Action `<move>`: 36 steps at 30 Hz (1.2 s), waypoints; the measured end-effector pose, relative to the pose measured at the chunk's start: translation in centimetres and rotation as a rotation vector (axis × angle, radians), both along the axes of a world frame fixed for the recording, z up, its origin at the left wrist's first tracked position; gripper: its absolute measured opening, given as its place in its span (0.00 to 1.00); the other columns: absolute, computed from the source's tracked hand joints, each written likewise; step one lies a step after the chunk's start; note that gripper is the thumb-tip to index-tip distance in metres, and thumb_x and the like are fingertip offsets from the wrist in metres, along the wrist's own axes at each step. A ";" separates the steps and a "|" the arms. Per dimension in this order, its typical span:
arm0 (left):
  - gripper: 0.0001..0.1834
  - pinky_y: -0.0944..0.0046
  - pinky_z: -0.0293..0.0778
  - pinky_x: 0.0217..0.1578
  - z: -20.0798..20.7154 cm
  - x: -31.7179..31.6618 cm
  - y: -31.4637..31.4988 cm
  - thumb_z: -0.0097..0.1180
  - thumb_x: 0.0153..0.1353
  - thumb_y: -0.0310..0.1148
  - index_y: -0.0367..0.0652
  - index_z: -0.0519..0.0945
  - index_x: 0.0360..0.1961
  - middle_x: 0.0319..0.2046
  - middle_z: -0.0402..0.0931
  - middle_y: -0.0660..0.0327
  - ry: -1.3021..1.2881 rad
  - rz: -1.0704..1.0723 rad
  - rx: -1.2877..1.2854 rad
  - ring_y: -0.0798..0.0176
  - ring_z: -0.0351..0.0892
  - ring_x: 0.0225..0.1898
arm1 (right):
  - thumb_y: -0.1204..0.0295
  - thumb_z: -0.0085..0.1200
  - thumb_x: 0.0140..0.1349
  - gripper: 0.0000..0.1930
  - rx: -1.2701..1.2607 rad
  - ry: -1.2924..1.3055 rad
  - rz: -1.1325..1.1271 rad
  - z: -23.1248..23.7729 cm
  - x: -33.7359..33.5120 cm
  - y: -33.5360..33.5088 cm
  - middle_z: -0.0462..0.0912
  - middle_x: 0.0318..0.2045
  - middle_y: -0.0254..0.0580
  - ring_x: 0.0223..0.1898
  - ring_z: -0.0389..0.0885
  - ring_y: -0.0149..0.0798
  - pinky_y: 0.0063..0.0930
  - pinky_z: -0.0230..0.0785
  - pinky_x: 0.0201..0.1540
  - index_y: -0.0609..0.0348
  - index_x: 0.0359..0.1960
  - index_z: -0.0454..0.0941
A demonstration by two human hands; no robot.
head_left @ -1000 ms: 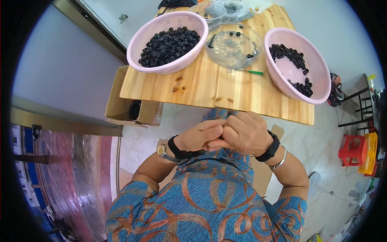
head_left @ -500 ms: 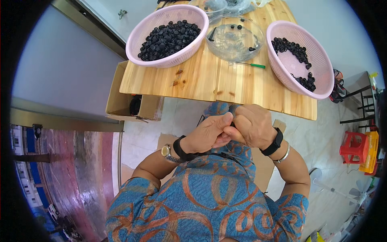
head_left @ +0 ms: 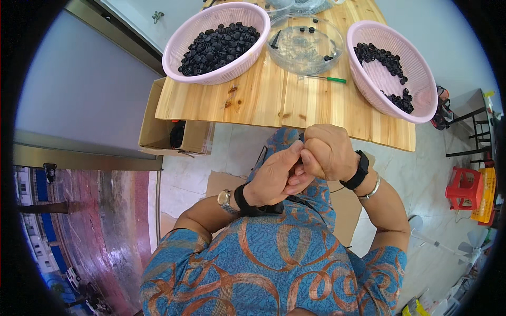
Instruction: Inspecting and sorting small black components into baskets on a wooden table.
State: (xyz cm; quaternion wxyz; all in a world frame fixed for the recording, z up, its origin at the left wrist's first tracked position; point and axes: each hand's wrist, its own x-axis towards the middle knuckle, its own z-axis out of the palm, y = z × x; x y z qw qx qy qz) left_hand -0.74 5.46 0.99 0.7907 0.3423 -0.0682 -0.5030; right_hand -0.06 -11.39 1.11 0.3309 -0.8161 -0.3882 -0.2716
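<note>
Just in front of the table's near edge, my two hands meet above my lap. My left hand (head_left: pixel 273 176) has its fingers curled and its thumb pressed toward the other hand. Closed like a fist, my right hand (head_left: pixel 331 152) pushes thumb and fingers against the left fingertips. Whatever sits between them is covered by the fingers. On the table, a pink basket (head_left: pixel 176 67) at the left holds a heap of small black round parts (head_left: pixel 221 48). A second pink basket (head_left: pixel 363 95) at the right holds fewer black parts (head_left: pixel 387 59).
Between the baskets stands a clear round tray (head_left: pixel 308 67) with a few black pieces. A green-handled screwdriver (head_left: pixel 334 80) lies before it on the wooden table (head_left: pixel 263 102). A cardboard box (head_left: pixel 153 129) is below the table's left side; a red stool (head_left: pixel 464 187) stands far right.
My right hand has moved slightly up and has turned over the left fingers. A bit of black that showed between the fingers is now hidden. The view has shifted slightly.
</note>
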 end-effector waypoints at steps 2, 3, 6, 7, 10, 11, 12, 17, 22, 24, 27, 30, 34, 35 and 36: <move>0.26 0.76 0.50 0.13 -0.2 0.2 -0.2 0.27 0.67 0.54 0.47 0.60 0.19 0.13 0.55 0.69 -0.015 -0.025 -0.022 0.75 0.52 0.12 | 0.70 0.54 0.52 0.12 0.019 0.012 0.004 0.0 0.0 -0.3 0.66 0.18 0.40 0.17 0.67 0.42 0.32 0.61 0.17 0.57 0.18 0.64; 0.26 0.76 0.51 0.13 -0.3 0.2 0.0 0.27 0.67 0.55 0.47 0.61 0.20 0.13 0.55 0.69 -0.028 -0.041 -0.047 0.75 0.52 0.12 | 0.70 0.54 0.52 0.12 0.035 0.025 0.016 0.0 0.1 -0.1 0.66 0.18 0.40 0.16 0.67 0.42 0.32 0.61 0.17 0.57 0.18 0.63; 0.26 0.76 0.52 0.14 -0.4 0.3 -0.2 0.27 0.67 0.54 0.47 0.63 0.21 0.13 0.56 0.69 -0.057 0.037 0.027 0.75 0.53 0.12 | 0.71 0.54 0.51 0.12 0.011 0.018 -0.056 -0.1 0.1 0.1 0.66 0.17 0.40 0.16 0.67 0.42 0.32 0.61 0.17 0.57 0.18 0.63; 0.26 0.76 0.52 0.14 -0.2 0.3 -0.6 0.27 0.67 0.54 0.47 0.63 0.21 0.13 0.56 0.69 -0.061 0.035 0.023 0.75 0.53 0.12 | 0.71 0.54 0.51 0.12 0.007 0.014 -0.058 0.0 0.1 0.0 0.66 0.17 0.40 0.16 0.67 0.42 0.32 0.61 0.17 0.57 0.18 0.63; 0.26 0.76 0.53 0.14 0.1 -0.2 -1.5 0.27 0.67 0.54 0.46 0.64 0.22 0.14 0.57 0.68 -0.072 0.233 0.058 0.75 0.54 0.13 | 0.71 0.53 0.53 0.12 0.021 -0.094 -0.161 0.3 -0.2 0.5 0.64 0.16 0.41 0.16 0.66 0.43 0.33 0.60 0.17 0.58 0.18 0.62; 0.26 0.76 0.54 0.14 -0.2 0.1 -1.6 0.27 0.68 0.53 0.45 0.64 0.23 0.14 0.56 0.68 -0.386 0.304 0.137 0.75 0.55 0.14 | 0.71 0.52 0.53 0.12 0.116 0.029 -0.177 0.2 -0.2 0.8 0.64 0.16 0.41 0.16 0.66 0.44 0.32 0.60 0.17 0.59 0.18 0.63; 0.26 0.76 0.54 0.15 -0.4 0.3 -1.6 0.27 0.68 0.53 0.45 0.64 0.23 0.14 0.56 0.68 -0.700 0.367 0.216 0.75 0.55 0.14 | 0.72 0.51 0.53 0.11 0.213 0.154 -0.197 0.1 -0.4 1.0 0.64 0.15 0.42 0.15 0.65 0.45 0.32 0.59 0.17 0.60 0.19 0.63; 0.24 0.75 0.54 0.15 -0.9 2.4 0.7 0.27 0.69 0.49 0.42 0.65 0.26 0.16 0.60 0.66 -0.740 0.304 0.019 0.73 0.57 0.15 | 0.72 0.46 0.58 0.11 0.542 0.352 -0.218 0.7 -2.1 1.4 0.62 0.15 0.39 0.16 0.64 0.38 0.28 0.58 0.19 0.62 0.20 0.64; 0.19 0.75 0.60 0.16 0.8 2.8 1.4 0.34 0.68 0.44 0.38 0.68 0.33 0.22 0.66 0.60 -0.552 0.403 0.107 0.69 0.64 0.18 | 0.62 0.33 0.69 0.17 1.166 0.852 0.099 0.3 -1.8 1.0 0.61 0.17 0.32 0.18 0.57 0.25 0.20 0.54 0.21 0.59 0.26 0.64; 0.16 0.75 0.61 0.16 1.0 3.1 1.3 0.36 0.67 0.39 0.36 0.69 0.36 0.24 0.67 0.59 -0.532 0.398 0.129 0.69 0.66 0.19 | 0.59 0.34 0.69 0.17 1.251 0.899 0.148 0.1 -1.7 1.3 0.62 0.18 0.31 0.18 0.57 0.25 0.18 0.52 0.21 0.57 0.28 0.64; 0.14 0.75 0.60 0.14 1.6 3.7 1.0 0.36 0.66 0.36 0.35 0.69 0.39 0.25 0.68 0.58 -0.428 0.380 0.207 0.71 0.66 0.20 | 0.59 0.36 0.69 0.16 1.394 0.992 0.189 -0.2 -1.6 1.6 0.62 0.18 0.31 0.19 0.57 0.25 0.18 0.53 0.22 0.57 0.28 0.65; 0.12 0.78 0.61 0.17 1.1 4.5 0.9 0.42 0.64 0.33 0.36 0.71 0.42 0.28 0.70 0.63 -0.348 0.222 -0.028 0.74 0.67 0.23 | 0.58 0.37 0.68 0.16 1.470 1.068 0.134 -0.3 -1.6 2.4 0.62 0.18 0.31 0.19 0.57 0.25 0.18 0.54 0.22 0.57 0.28 0.65; 0.10 0.79 0.63 0.20 0.0 4.0 -0.9 0.53 0.58 0.26 0.37 0.71 0.41 0.26 0.68 0.66 -0.602 0.350 0.214 0.77 0.67 0.23 | 0.59 0.39 0.68 0.16 1.430 1.053 0.113 -0.9 -1.7 2.6 0.63 0.18 0.30 0.19 0.58 0.24 0.17 0.54 0.22 0.58 0.29 0.67; 0.12 0.79 0.63 0.22 -0.2 3.9 -1.2 0.56 0.55 0.23 0.38 0.71 0.41 0.25 0.67 0.68 -0.773 0.451 0.228 0.78 0.66 0.23 | 0.59 0.39 0.68 0.15 1.412 1.049 0.113 -1.0 -1.8 2.6 0.64 0.18 0.29 0.19 0.58 0.23 0.17 0.54 0.22 0.58 0.30 0.68; 0.12 0.79 0.63 0.22 0.1 3.8 -1.2 0.56 0.55 0.23 0.38 0.71 0.41 0.25 0.67 0.68 -0.774 0.448 0.228 0.78 0.66 0.23 | 0.59 0.39 0.68 0.15 1.414 1.047 0.111 -1.2 -1.9 2.6 0.64 0.18 0.29 0.19 0.58 0.23 0.17 0.54 0.22 0.58 0.30 0.68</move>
